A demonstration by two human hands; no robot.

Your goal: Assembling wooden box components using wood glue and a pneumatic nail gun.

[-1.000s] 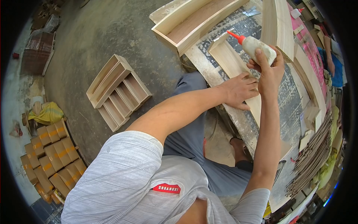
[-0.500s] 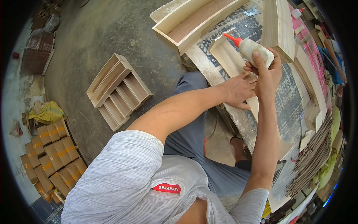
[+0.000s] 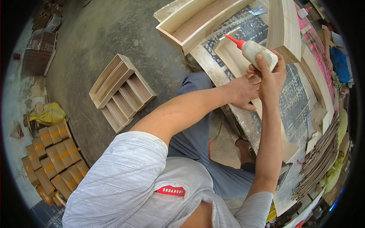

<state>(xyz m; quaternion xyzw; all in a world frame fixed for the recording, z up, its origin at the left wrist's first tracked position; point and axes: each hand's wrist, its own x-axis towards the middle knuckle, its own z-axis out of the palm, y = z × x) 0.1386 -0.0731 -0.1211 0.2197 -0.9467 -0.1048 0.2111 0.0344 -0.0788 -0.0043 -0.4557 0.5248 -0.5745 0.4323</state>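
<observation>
Over the bench: white squeeze bottle, red spout aimed upper left, raised above the pale wooden tray.
Right hand: thumb and fingers wrapped round the bottle's body, pinching it; forearm nearly vertical in view.
Left hand: palm down, apparently on the tray, arm crossing from lower left; thumb apart, other fingertips partly hidden, grip can't be told.
Bottle step: looks like gluing, bottle poised; glue not made out.
Tray, next move: probably calls for dipping the spout to the wood, left hand steadying.
</observation>
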